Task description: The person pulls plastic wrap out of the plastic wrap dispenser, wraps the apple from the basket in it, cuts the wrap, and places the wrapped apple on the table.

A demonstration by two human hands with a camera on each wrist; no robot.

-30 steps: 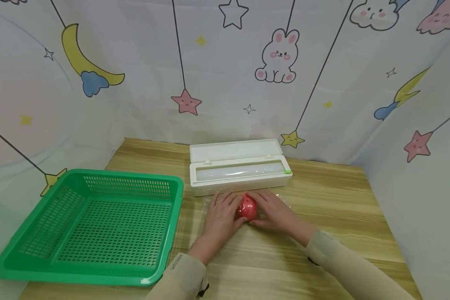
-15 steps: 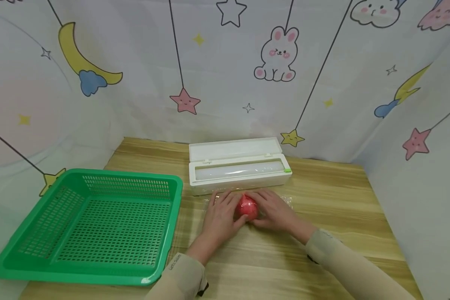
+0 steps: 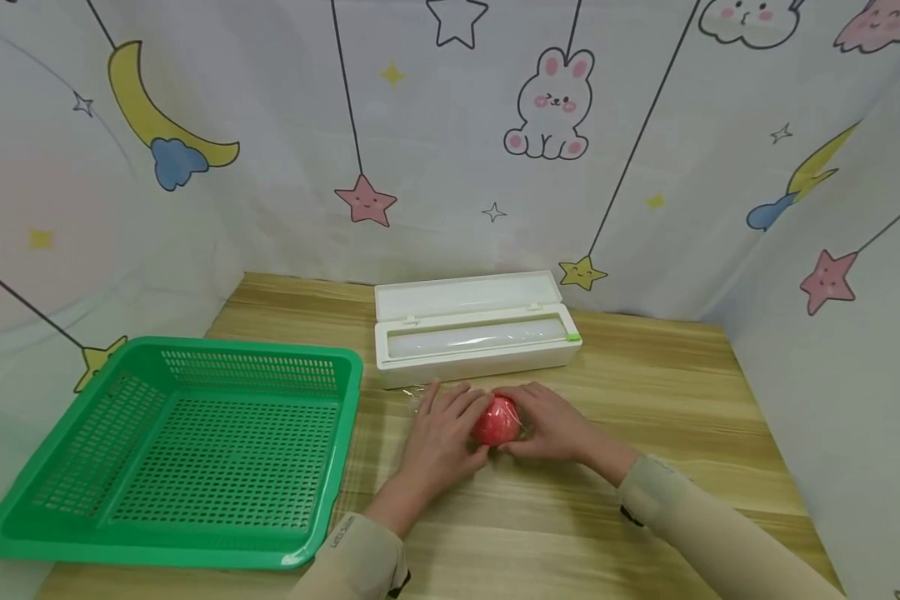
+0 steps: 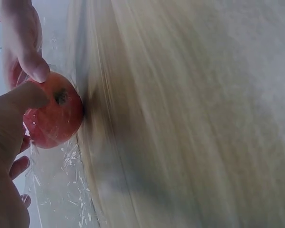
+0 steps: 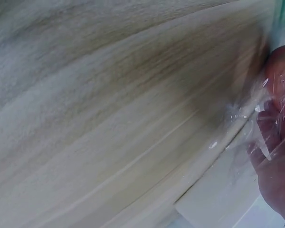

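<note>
A red apple [image 3: 498,420] sits on the table in front of the white box, with clear cling film [image 4: 69,183] around it. My left hand [image 3: 444,435] holds its left side; in the left wrist view the left thumb [image 4: 31,95] lies across the apple near its dark hollow. From the right, my right hand [image 3: 551,423] grips the apple, its thumb touching the skin. Loose film spreads beside the left fingers. In the right wrist view, crinkled film covers part of the right hand, and the apple is cut off by the frame edge.
Behind the hands stands a white cling film box [image 3: 480,367], lid up, with a roll [image 3: 476,337] inside and a green tab at its right end. A green plastic basket [image 3: 345,450] stands at the left. Printed cloth [image 3: 450,225] encloses the wooden table [image 3: 645,383].
The film that stuck out beyond my right hand is no longer visible there. The apple has shifted slightly to the right and nearer. Both hands stay on it.
</note>
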